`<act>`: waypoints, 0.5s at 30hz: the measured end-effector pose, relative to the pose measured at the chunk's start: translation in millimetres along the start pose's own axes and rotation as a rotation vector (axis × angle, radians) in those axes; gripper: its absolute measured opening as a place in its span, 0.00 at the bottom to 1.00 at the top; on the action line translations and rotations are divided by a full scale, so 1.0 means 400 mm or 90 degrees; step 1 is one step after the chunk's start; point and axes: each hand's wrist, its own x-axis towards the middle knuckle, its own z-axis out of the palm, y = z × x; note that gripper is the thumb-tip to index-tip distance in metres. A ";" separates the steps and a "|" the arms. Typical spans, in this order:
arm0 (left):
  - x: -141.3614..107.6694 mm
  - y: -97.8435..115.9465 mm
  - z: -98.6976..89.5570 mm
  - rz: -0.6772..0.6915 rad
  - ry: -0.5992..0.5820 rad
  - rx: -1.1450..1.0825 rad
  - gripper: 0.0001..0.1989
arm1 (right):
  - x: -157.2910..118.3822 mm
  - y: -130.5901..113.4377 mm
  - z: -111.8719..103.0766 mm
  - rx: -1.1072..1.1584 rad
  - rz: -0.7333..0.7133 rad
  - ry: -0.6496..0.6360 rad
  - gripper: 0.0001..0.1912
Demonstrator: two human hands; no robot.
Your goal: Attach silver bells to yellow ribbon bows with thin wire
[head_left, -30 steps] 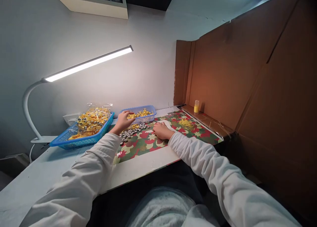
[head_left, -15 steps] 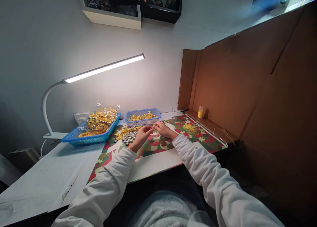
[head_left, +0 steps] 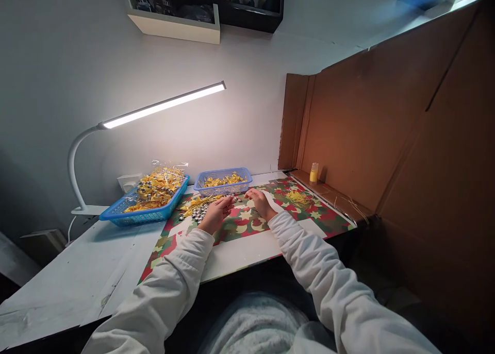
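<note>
My left hand [head_left: 216, 213] is beside the pile of shiny silver bells or beads [head_left: 198, 213], its fingers pinched together. Whatever sits in that pinch is too small to make out. To its right, my right hand [head_left: 262, 203] hovers above the patterned sheet with thumb and fingers closed at the tips; I cannot tell what they hold. A gap separates the two hands, and a tiny shiny piece [head_left: 237, 199] shows in it. Yellow ribbon-like pieces [head_left: 192, 205] lie behind the silver pile.
A blue basket [head_left: 141, 217] heaped with yellow and silver pieces stands left, a smaller blue basket [head_left: 222, 189] behind the hands. Yellow strings [head_left: 297, 198] lie right, near a small yellow bottle [head_left: 313, 174] by the cardboard wall [head_left: 367, 117]. A lit lamp [head_left: 166, 105] reaches overhead.
My hands were together at the fingertips and have drawn apart, the left one back toward the silver pile and the right one slightly to the right.
</note>
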 end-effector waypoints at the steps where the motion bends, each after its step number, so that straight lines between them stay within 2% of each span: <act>1: 0.000 0.001 -0.001 -0.003 0.000 -0.001 0.16 | 0.000 0.001 -0.003 0.004 -0.002 0.034 0.12; 3: -0.001 0.002 -0.004 -0.003 -0.005 0.007 0.14 | -0.002 0.005 -0.004 -0.008 -0.008 0.069 0.11; 4: -0.002 0.003 -0.005 -0.004 -0.011 0.012 0.14 | -0.003 0.008 -0.001 -0.025 -0.024 0.059 0.10; 8: -0.012 0.006 -0.005 -0.029 -0.054 0.020 0.11 | -0.009 0.023 0.018 -0.123 -0.127 -0.064 0.10; 10: -0.016 0.009 -0.004 -0.043 -0.067 0.013 0.09 | -0.010 0.027 0.024 -0.163 -0.137 -0.104 0.07; 12: -0.018 0.011 -0.003 -0.059 -0.074 0.002 0.07 | -0.013 0.025 0.024 -0.200 -0.136 -0.084 0.05; 15: -0.017 0.014 0.001 -0.083 -0.073 -0.042 0.04 | -0.022 0.012 0.019 -0.250 -0.169 0.031 0.06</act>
